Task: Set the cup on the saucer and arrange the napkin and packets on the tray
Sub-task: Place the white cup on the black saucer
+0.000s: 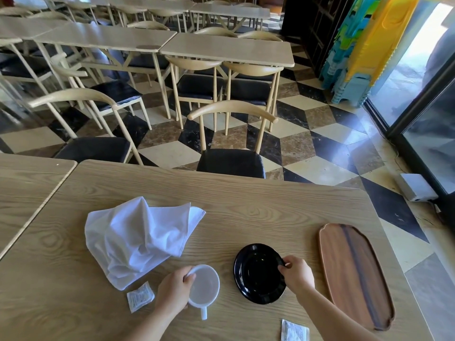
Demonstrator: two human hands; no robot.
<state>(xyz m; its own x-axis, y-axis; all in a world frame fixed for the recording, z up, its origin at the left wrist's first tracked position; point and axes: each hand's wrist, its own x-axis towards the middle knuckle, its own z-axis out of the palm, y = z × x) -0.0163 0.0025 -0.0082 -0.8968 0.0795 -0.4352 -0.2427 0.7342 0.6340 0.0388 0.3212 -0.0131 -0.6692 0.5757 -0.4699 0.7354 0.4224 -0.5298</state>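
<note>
**Cup and saucer both in hand, pairing not yet made**

The left hand (173, 290) is closed over the near-left rim of the round white ceramic cup (204, 285), thumb dipping inside the lip, while the cup's small handle points back toward the person. The cup appears to sit on the pale wood-grain tabletop (246, 205), though whether it is just lifted cannot be told. The right hand (296, 273) pinches the right edge of the glossy black round saucer (258, 273), which lies just beside the cup, the two apart.

This looks like the first step: bringing cup onto saucer. The next move calls for lifting the cup clear, carrying it rightward and lowering it onto the saucer's centre while the right hand steadies the saucer.

The long reddish-brown wooden tray (354, 274) lies bare at the right, well apart from the crumpled white cloth napkin (138, 238) on the left. One small white paper packet (140, 296) rests just below the napkin; a second white packet (294, 331) lies at the near edge. All three await placing on the tray.
</note>
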